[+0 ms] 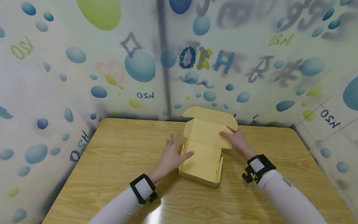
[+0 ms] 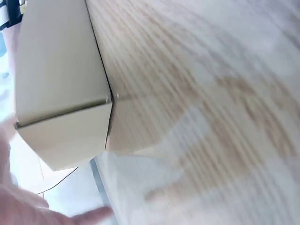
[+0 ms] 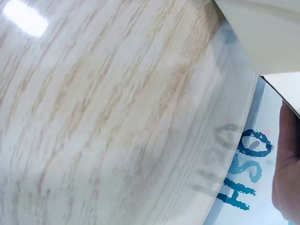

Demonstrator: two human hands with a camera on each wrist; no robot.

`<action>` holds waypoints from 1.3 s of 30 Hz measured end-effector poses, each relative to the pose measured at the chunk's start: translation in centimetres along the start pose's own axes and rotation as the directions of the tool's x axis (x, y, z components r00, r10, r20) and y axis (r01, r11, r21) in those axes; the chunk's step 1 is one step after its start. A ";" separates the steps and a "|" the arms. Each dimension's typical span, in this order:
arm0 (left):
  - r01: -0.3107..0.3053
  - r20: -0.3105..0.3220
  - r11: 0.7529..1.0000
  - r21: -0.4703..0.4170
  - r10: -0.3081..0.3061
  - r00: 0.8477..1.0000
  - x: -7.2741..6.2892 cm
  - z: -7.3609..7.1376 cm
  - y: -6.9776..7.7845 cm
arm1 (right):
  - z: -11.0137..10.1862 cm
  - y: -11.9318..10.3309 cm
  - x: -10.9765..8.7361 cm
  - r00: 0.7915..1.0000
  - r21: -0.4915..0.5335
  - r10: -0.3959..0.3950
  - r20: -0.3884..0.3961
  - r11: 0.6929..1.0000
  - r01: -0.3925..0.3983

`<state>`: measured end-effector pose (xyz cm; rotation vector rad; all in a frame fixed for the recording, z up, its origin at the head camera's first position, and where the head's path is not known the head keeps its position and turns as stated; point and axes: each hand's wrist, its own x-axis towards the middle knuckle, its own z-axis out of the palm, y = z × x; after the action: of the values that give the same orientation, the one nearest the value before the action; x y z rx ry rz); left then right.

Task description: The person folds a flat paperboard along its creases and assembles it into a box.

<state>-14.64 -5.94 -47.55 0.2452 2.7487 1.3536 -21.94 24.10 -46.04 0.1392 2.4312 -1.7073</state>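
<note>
A yellowish cardboard box sits on the table with its lid raised toward the back wall. Its inside shows a bare bottom, and a tuck flap spreads out at the lid's far end. My right hand pinches the lid's right side, thumb on the inner face and the other fingers mostly hidden behind it. At the box's left side, my left hand is spread, its thumb reaching over the left wall. The left wrist view shows the box's outer side close up, fingers beside it.
The wooden table extends to both sides of the box. Behind it stands a wall covering printed with blue and green drops and letters. Each wrist wears a black strap with a camera, the left strap and the right strap.
</note>
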 end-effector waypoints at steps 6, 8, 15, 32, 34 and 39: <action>0.040 0.083 0.999 0.023 -0.042 0.996 -0.6 -0.2 -0.5 | -0.4 -0.3 0.1 0.998 -0.025 0.027 -0.059 0.999 -0.029; 0.024 0.097 1.000 0.011 -0.025 0.995 -0.7 -0.4 -0.8 | -0.5 -0.4 0.1 0.997 -0.019 0.040 -0.061 0.999 -0.041; -0.088 0.125 0.993 -0.083 0.098 0.987 -0.9 -0.6 -1.7 | -0.7 -0.4 0.3 0.995 -0.029 0.060 -0.084 0.998 -0.063; -0.041 0.126 0.991 -0.131 0.058 0.990 -0.9 0.2 -1.3 | -0.5 -1.1 -1.4 0.993 -0.044 0.000 -0.114 0.999 -0.005; -0.033 0.120 0.991 -0.131 0.049 0.992 -1.0 0.2 -1.3 | -0.6 -1.2 -1.8 0.994 -0.047 -0.030 -0.104 0.999 0.025; -0.007 0.120 0.989 -0.147 0.024 0.993 -1.0 0.2 -1.4 | -0.6 -1.4 -3.2 0.989 -0.063 -0.133 -0.065 0.990 0.129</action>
<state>-13.76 -6.73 -48.78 0.3284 2.5408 1.4838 -19.08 24.22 -43.90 0.0317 2.5911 -1.7080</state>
